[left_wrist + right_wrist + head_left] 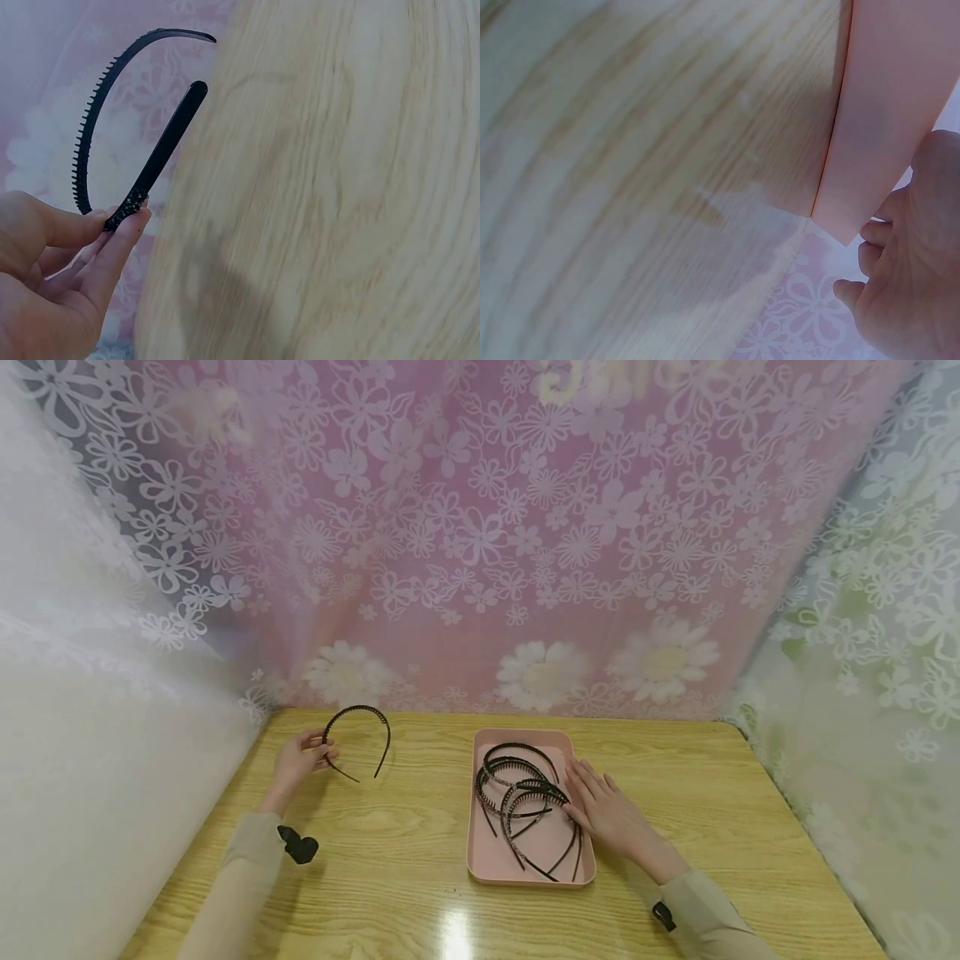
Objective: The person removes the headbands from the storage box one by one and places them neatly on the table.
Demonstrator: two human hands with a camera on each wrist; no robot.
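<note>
My left hand (298, 758) pinches a black toothed headband (358, 708) by one arm, left of the tray. In the left wrist view the thumb and fingers (120, 255) grip its speckled part, and the two tips of the headband (169, 142) point away from the hand. A pink tray (480, 860) holds several more black headbands (517, 810), overlapping one another. My right hand (611, 810) lies with extended fingers on the tray's right rim. In the right wrist view that hand (911, 270) is beside the tray's outer wall (870, 120).
All this is on a wooden table (397, 843). A pink flowered curtain (450, 568) hangs behind the back edge, with pale sheeting (97, 693) at the left and a flowered sheet (885, 735) at the right.
</note>
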